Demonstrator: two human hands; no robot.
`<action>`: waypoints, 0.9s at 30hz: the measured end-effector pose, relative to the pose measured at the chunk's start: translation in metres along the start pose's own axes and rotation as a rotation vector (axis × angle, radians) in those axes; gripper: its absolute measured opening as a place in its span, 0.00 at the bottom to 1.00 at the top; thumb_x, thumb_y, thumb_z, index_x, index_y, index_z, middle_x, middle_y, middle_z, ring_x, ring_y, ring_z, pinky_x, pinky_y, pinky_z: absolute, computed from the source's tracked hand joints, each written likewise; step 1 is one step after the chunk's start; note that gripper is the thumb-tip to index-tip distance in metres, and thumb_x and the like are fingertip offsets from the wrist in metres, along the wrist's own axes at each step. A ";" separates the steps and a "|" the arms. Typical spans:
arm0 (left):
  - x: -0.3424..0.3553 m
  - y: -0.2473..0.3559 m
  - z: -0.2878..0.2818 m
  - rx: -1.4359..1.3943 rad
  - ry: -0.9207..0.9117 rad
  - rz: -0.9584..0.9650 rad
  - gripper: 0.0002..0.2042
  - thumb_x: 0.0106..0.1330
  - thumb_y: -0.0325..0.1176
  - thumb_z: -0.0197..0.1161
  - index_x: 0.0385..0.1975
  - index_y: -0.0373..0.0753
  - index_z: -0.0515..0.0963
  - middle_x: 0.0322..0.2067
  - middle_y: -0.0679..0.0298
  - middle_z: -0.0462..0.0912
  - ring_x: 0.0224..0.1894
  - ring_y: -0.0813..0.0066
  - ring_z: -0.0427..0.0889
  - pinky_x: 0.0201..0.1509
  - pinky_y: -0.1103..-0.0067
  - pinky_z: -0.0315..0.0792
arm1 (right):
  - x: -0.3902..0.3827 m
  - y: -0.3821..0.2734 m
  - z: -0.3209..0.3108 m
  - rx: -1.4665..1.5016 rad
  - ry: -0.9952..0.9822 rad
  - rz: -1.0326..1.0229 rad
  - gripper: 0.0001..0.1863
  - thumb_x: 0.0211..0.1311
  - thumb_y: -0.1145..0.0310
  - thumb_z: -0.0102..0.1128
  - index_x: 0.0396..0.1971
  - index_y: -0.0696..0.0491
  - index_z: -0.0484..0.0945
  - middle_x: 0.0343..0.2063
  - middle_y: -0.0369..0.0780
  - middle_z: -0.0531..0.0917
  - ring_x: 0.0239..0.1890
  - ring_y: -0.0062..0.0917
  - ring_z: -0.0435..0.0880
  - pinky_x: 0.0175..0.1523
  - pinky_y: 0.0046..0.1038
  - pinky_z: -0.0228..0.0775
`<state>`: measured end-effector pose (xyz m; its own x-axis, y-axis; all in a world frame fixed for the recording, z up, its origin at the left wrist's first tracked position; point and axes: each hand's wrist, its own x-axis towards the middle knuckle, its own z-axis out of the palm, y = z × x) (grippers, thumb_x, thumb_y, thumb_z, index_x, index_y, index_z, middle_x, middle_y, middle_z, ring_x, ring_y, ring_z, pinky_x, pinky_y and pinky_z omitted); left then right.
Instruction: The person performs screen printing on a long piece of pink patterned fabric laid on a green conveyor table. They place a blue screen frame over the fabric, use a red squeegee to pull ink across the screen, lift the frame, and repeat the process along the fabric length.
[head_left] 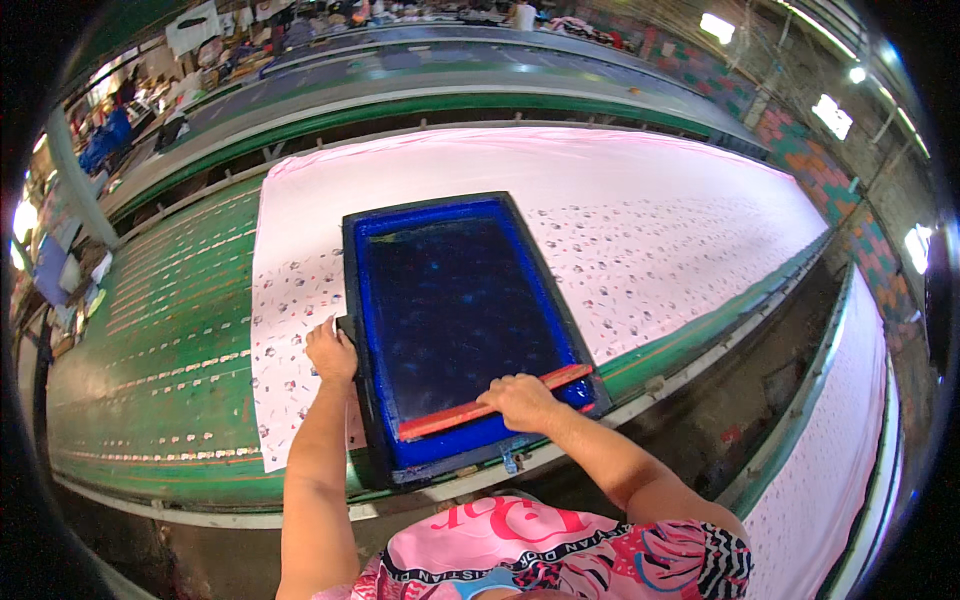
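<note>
A printing screen [465,280] with a blue border, dark frame and dark middle lies on pale pink fabric [670,220] that carries small scattered motifs. My left hand [331,348] has its fingers curled on the left edge of that screen, beside a strip of printed fabric. Near the screen's lower end, a long red squeegee [440,420] lies crosswise and slightly slanted inside the border. My right hand [516,400] grips it around the middle from above. What is under the screen is hidden.
The green printing table [150,350] bears rows of small marks and has a metal rail along its near edge. More long tables [480,70] stand beyond. A pillar [80,190] rises at the left. Another fabric-covered table [820,450] is at the right, across a narrow aisle.
</note>
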<state>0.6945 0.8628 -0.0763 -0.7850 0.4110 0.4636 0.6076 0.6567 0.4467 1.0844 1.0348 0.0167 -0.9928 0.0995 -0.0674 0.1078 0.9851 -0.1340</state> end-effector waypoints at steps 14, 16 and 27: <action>-0.028 0.249 -0.358 -0.793 -0.040 1.083 0.11 0.54 0.24 0.81 0.32 0.42 0.85 0.19 0.68 0.78 0.18 0.68 0.74 0.29 0.73 0.75 | -0.057 -0.018 -0.106 0.045 0.480 -0.330 0.12 0.61 0.68 0.69 0.44 0.49 0.93 0.32 0.37 0.89 0.38 0.33 0.85 0.43 0.40 0.75; -0.050 0.280 -0.396 -0.550 -0.083 1.255 0.13 0.49 0.24 0.81 0.33 0.44 0.85 0.17 0.70 0.71 0.18 0.69 0.73 0.31 0.71 0.77 | -0.075 -0.036 -0.204 0.109 0.869 -0.478 0.11 0.56 0.73 0.72 0.41 0.53 0.90 0.32 0.38 0.89 0.31 0.34 0.87 0.40 0.38 0.78; -0.130 0.396 -0.386 -0.296 0.069 1.433 0.05 0.59 0.27 0.71 0.33 0.45 0.82 0.20 0.69 0.73 0.20 0.68 0.72 0.36 0.69 0.74 | -0.239 -0.052 -0.372 -0.223 0.764 -0.232 0.10 0.72 0.53 0.67 0.46 0.40 0.82 0.31 0.37 0.82 0.33 0.31 0.82 0.40 0.38 0.81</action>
<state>1.0842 0.8256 0.3357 0.5014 0.5499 0.6679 0.8549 -0.4336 -0.2848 1.2963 1.0123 0.4077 -0.7594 -0.1212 0.6392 -0.0375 0.9890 0.1430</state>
